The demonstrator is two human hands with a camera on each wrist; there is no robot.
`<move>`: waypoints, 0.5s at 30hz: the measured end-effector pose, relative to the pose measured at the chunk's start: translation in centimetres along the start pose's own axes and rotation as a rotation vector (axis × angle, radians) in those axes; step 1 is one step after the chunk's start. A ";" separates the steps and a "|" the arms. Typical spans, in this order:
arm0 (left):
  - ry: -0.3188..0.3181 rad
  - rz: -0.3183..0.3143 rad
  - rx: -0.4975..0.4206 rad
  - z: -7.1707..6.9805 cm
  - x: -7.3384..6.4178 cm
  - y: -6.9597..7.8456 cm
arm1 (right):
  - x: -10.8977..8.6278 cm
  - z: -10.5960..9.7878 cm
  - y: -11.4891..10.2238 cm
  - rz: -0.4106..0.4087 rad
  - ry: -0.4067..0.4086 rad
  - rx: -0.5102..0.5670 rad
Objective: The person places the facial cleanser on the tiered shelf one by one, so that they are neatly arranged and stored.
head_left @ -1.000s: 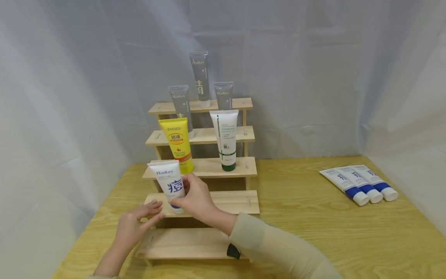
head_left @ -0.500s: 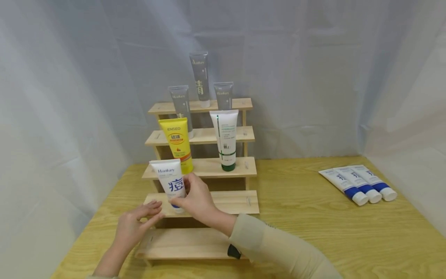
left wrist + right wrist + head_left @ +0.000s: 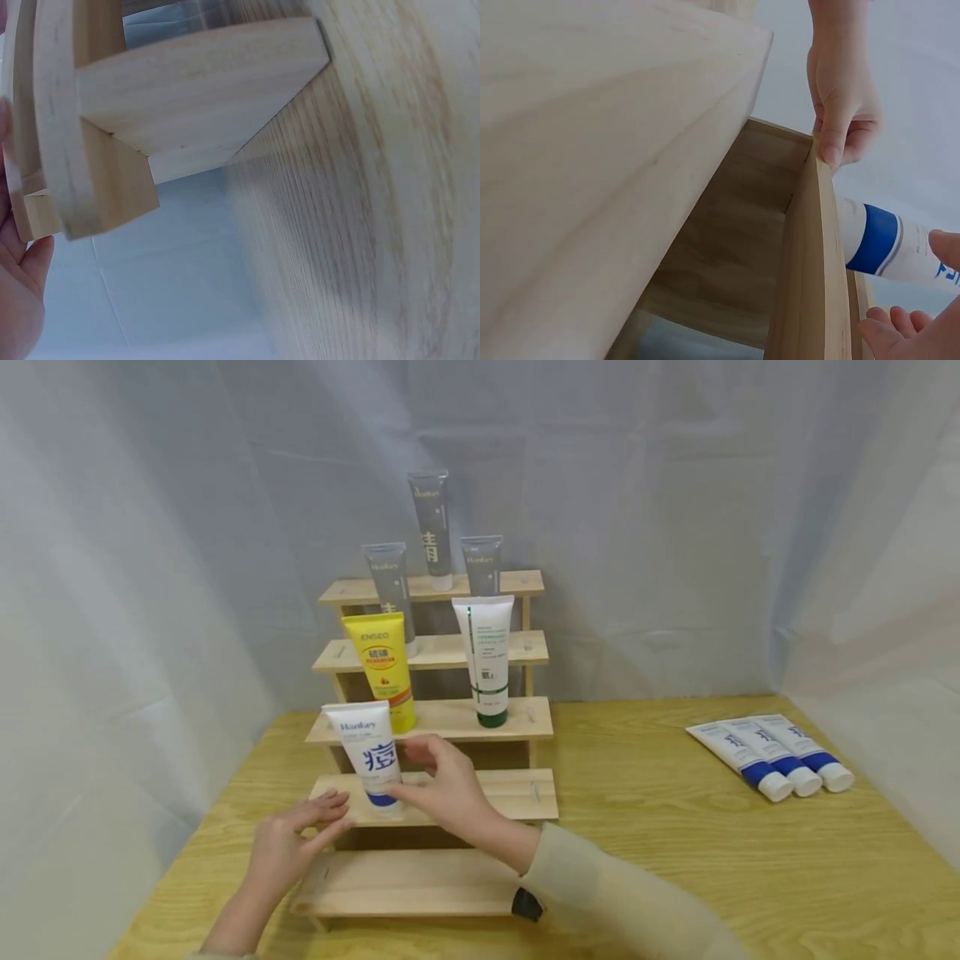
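A white Hankey squeeze tube (image 3: 362,747) with a blue band stands cap down on the left part of the second step from the bottom of a wooden tiered display stand (image 3: 480,793). My right hand (image 3: 450,789) is beside it with loosened fingers, thumb close to the blue band. In the right wrist view a gap shows between the curled fingertips (image 3: 900,321) and the tube (image 3: 911,236). My left hand (image 3: 288,839) grips the left end of that same step, with its thumb (image 3: 832,150) at the front edge in the right wrist view.
Behind the tube stand a yellow ENSEO tube (image 3: 384,668) and a white-and-green tube (image 3: 486,652) on the middle step. Grey tubes (image 3: 430,527) occupy the upper steps. Three white-and-blue tubes (image 3: 765,752) lie side by side on the table (image 3: 675,860) at right.
My right hand has loosened from the white tube and drawn slightly right, showing more of its blue band. The tube shifted very slightly right earlier. My left hand stays put.
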State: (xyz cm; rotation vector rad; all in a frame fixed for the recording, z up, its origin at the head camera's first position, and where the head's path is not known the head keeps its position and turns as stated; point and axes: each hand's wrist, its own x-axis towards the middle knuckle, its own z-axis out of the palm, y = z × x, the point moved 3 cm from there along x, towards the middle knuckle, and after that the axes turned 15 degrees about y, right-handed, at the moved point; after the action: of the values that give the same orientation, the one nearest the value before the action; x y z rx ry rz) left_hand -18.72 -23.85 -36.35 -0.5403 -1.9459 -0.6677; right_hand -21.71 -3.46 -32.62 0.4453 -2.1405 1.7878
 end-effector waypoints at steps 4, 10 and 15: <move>-0.001 -0.020 0.006 0.1 -0.1 0.0 | -0.3 -1.4 0.2 0.029 -0.007 -0.025; 0.002 -0.034 -0.002 0.1 -0.1 -0.1 | -0.5 -3.9 0.7 0.039 0.003 -0.028; 0.004 -0.027 -0.011 0.1 -0.1 -0.2 | -0.7 -6.1 1.2 0.006 0.029 -0.059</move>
State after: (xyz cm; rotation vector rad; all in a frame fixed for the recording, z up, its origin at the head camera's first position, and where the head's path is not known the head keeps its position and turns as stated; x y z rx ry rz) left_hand -18.89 -23.89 -36.50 -0.5198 -1.9502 -0.6964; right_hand -21.34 2.74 -32.91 0.3963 -2.1709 1.7181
